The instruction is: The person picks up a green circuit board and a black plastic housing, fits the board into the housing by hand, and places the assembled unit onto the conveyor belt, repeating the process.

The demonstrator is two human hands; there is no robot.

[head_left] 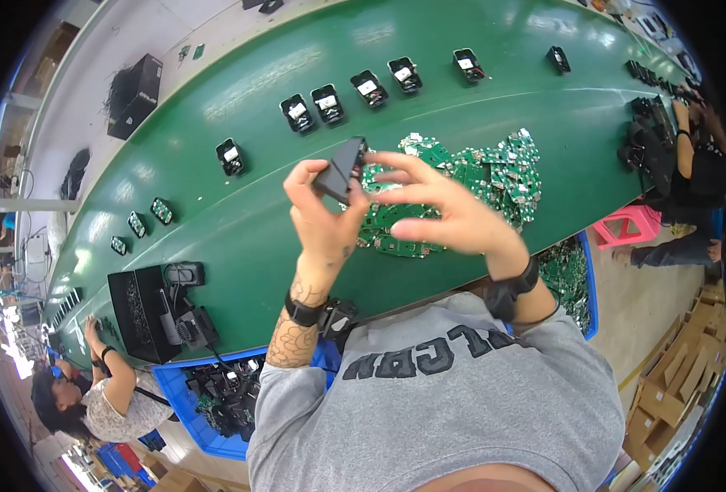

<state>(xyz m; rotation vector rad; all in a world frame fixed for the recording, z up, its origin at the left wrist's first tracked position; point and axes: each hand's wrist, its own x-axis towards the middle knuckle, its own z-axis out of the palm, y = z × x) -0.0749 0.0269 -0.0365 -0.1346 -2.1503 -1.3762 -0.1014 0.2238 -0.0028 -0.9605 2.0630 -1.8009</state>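
Observation:
Over the green bench, my left hand grips a small black plastic case between thumb and fingers, tilted with its open side toward the right. What lies inside the case is mostly hidden. My right hand is beside it, slightly blurred, fingers spread apart, with the index fingertip close to the case's edge; whether it touches I cannot tell. Beneath and beyond both hands spreads a heap of green circuit boards with small white parts on them.
Black cases with white parts inside, such as this one, stand in a row along the green bench. A black box stands at left. Blue bins flank me. One co-worker sits left; another's arm is at right.

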